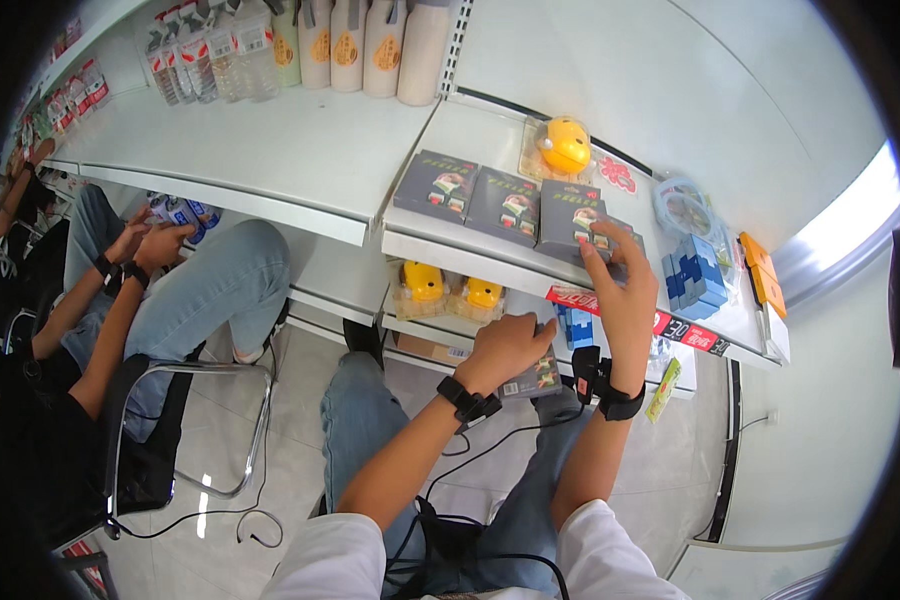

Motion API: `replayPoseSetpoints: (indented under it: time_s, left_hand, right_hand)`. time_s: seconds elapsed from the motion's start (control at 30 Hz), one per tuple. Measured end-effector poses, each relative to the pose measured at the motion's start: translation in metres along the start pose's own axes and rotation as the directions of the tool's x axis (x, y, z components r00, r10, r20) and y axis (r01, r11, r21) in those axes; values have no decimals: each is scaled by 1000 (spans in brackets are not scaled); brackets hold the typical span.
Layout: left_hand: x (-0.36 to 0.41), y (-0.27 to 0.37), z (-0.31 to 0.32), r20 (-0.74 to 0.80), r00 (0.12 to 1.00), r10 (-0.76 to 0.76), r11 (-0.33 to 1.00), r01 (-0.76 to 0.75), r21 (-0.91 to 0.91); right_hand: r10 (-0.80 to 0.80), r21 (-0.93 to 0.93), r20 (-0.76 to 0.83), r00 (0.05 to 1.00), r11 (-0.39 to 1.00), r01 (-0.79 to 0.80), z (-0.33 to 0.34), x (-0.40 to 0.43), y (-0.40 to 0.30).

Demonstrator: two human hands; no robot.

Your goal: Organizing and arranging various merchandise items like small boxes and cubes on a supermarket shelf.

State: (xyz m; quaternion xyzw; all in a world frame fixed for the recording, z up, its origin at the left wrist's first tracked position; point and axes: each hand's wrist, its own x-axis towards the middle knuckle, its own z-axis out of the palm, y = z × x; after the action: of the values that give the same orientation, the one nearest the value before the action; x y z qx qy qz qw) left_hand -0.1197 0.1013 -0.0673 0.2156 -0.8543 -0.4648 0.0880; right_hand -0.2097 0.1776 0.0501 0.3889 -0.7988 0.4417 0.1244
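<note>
My left hand (pixel 504 352) is closed around a dark peeler box (pixel 541 375), held below the shelf edge above my lap. Several similar boxes lie flat in a row on the white shelf, among them a left box (pixel 436 184), a middle box (pixel 505 204) and a right box (pixel 568 212). My right hand (pixel 621 274) is over the right end of that row, its thumb and fingers apart near the front of the right box. Another dark box shows partly behind those fingers; whether they touch it I cannot tell. Both wrists wear black straps with small devices.
Behind the row sits a packaged yellow toy (pixel 566 146). Blue puzzle-like blocks (pixel 695 277) and orange boxes (pixel 763 274) stand at the right. Bottles (pixel 346 49) line the shelf at upper left. A seated co-worker (pixel 195 300) handles cans at the left. Black cables (pixel 495 442) hang around my lap.
</note>
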Motion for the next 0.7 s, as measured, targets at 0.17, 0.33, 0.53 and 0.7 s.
replayPoseSetpoints:
  time_s: [0.17, 0.33, 0.53, 0.7]
  left_hand:
    - [-4, 10, -30, 151, 979, 135, 987, -119, -107]
    - [-16, 32, -58, 121, 939, 321, 929, -287, -234]
    - [-26, 53, -88, -135, 952, 276, 830, -307, -466]
    - [-22, 53, -89, -633, 772, 59, 769, -440, -464]
  right_hand:
    - [-120, -209, 11, 993, 971, 120, -3, -4, 1]
    - [-138, -46, -48, 989, 990, 136, -7, -7, -6]
    - [-13, 245, 246, 969, 968, -49, -31, -16, -28]
    - [-19, 320, 490, 871, 934, -160, -35, -25, -53]
